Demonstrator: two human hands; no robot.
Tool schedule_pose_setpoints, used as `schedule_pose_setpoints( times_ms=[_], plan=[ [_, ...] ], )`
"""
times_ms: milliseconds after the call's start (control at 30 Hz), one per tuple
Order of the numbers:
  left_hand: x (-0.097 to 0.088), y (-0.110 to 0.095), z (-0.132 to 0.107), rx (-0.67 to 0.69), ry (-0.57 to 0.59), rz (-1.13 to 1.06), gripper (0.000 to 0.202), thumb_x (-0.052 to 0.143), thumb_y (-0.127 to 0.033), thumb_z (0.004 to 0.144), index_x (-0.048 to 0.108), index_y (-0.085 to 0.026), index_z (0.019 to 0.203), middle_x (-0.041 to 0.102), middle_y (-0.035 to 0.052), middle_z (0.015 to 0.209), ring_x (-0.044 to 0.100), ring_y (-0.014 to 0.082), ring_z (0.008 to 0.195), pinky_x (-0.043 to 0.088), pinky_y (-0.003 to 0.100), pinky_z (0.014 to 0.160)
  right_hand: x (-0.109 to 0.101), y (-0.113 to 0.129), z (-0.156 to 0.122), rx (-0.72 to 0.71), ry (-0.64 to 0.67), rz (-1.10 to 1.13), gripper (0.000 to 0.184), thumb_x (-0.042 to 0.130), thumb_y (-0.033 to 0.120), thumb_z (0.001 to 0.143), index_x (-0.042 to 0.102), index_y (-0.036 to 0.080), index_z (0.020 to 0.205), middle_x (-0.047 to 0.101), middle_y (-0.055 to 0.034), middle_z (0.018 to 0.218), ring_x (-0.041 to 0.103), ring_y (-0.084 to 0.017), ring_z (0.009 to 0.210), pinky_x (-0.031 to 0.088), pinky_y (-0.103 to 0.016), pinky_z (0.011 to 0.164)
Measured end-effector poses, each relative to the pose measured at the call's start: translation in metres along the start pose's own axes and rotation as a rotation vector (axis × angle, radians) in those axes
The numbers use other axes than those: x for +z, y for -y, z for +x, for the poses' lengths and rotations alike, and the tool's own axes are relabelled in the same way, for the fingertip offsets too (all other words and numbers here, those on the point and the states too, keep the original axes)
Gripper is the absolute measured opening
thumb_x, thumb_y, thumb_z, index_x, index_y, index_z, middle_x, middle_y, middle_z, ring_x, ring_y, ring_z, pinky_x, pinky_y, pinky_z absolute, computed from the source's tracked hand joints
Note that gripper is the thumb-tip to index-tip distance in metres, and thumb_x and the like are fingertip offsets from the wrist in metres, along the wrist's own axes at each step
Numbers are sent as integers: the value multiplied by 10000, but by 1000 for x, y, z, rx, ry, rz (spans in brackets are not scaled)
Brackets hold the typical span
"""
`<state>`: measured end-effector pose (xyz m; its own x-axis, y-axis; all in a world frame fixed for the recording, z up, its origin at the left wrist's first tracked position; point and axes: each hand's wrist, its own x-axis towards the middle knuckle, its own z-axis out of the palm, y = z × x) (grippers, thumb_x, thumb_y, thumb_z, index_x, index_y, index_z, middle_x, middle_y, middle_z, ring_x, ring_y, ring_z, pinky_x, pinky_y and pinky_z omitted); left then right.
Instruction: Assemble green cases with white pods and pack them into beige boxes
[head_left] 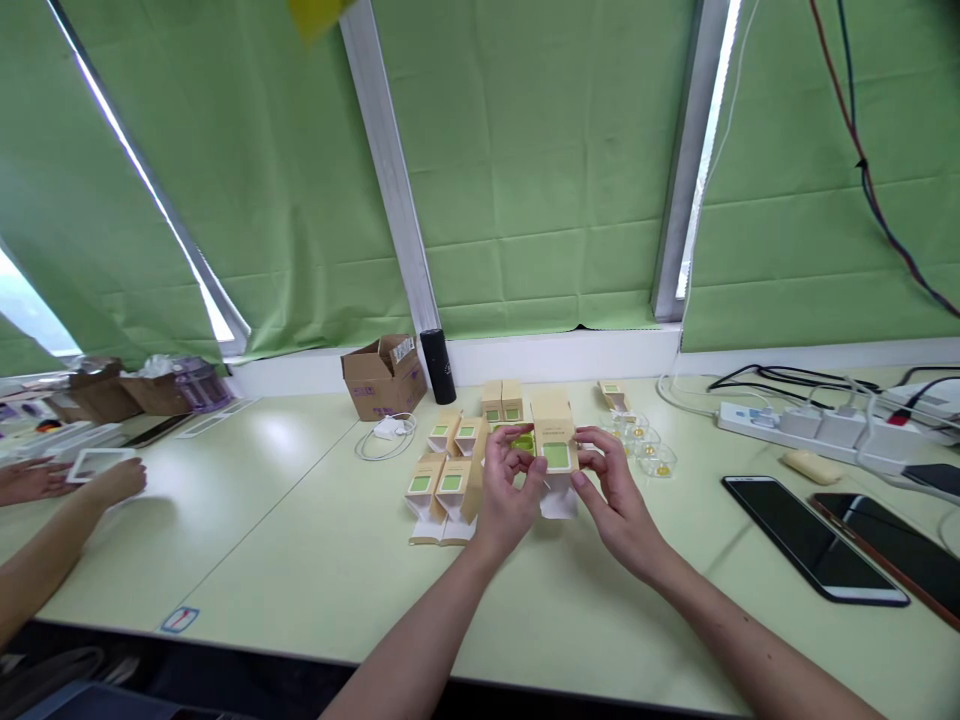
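Between my two hands is a small tan cardboard box (553,410) with a green-looking window and a white flap hanging open at its lower end. My left hand (512,485) grips its left side, fingers curled. On the right side, the fingers and thumb of my right hand (611,490) press against the box. Several similar small boxes (422,484) stand with flaps open to the left of my hands. Two more boxes (502,398) sit behind. To the right are several clear round containers (657,460) with yellow bits inside, near another small box (613,396).
A brown carton (384,378), a black cylinder (438,366) and a white charger with cable (390,428) stand at the back. Phones (814,540) and a power strip (817,430) lie right. Another person's hands (112,482) hold a white frame at far left.
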<state>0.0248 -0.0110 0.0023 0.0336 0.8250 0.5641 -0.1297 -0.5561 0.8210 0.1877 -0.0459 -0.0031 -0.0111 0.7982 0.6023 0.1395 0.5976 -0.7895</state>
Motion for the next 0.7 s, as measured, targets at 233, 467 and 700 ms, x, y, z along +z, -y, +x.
schedule_pose_setpoints(
  times_ms=[233,467,700],
  plan=[
    [-3,3,0,16,66,17,458,627,-485,969,473,-272,1343,512,136,1444,617,111,789,512,243,657,-1,2,1,75,29,-44,336,499,482,1026,559,346,1328,374,-88,1432,622,-189,1014,515,-454,1049],
    [-11,-1,-2,130,204,170,431,626,-442,966,540,-282,1357,349,148,1588,645,192,987,569,363,846,-3,7,5,144,32,63,334,513,515,1009,572,338,1286,407,-78,1365,630,-171,913,584,-402,913],
    [-13,-1,-2,149,233,241,414,692,-363,926,614,-290,1325,324,148,1586,662,179,954,585,387,872,-9,7,9,176,23,121,354,539,534,989,616,343,1278,428,-70,1367,633,-194,930,584,-404,882]
  ],
)
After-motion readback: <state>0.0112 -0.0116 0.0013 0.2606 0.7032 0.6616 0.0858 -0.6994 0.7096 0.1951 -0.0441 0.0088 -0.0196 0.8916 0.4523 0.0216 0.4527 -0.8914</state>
